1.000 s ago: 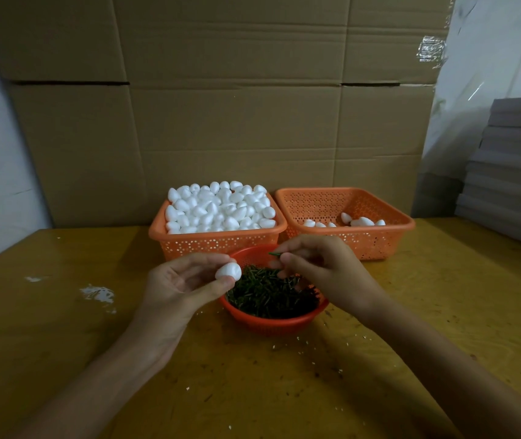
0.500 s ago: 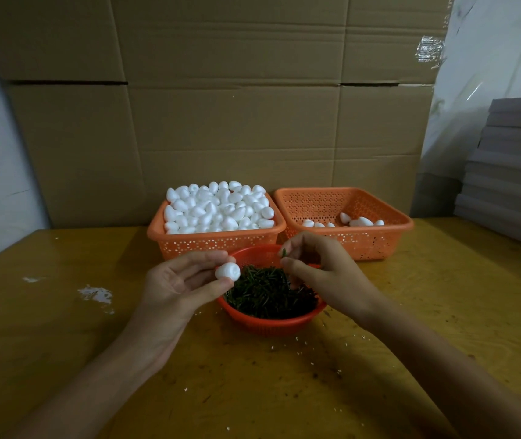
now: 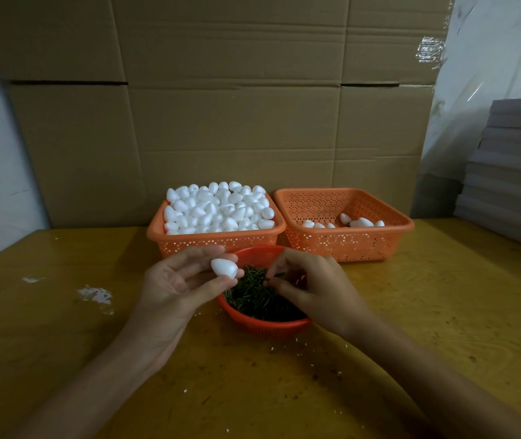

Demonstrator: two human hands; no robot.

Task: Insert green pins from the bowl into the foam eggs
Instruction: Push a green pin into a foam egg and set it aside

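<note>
Green pins (image 3: 260, 301) lie heaped in a round red bowl (image 3: 265, 325) that stands on the yellow counter (image 3: 62, 337), just in front of two orange baskets. The left hand (image 3: 173, 288) is held palm up beside the bowl's left rim, and its grip is closed on one white foam egg (image 3: 224, 268), pinched between the thumb and the fingertips with the narrow end toward the right. The right hand (image 3: 314, 291) hangs over the bowl with its fingers curled. Its grip pinches a single pin (image 3: 276, 275) between thumb and forefinger, just right of the egg and not touching it. The left basket (image 3: 214, 242) is piled above its rim with loose eggs (image 3: 218, 209). The right basket (image 3: 347, 243), touching it side by side, holds only a few eggs (image 3: 360, 222) on its floor. A white smear (image 3: 94, 294) marks the counter to the left, and small white crumbs (image 3: 297, 343) are scattered near the bowl. Flattened cardboard (image 3: 221, 128) stands behind the baskets, and a stack of grey boards (image 3: 512, 172) sits at the right edge.
</note>
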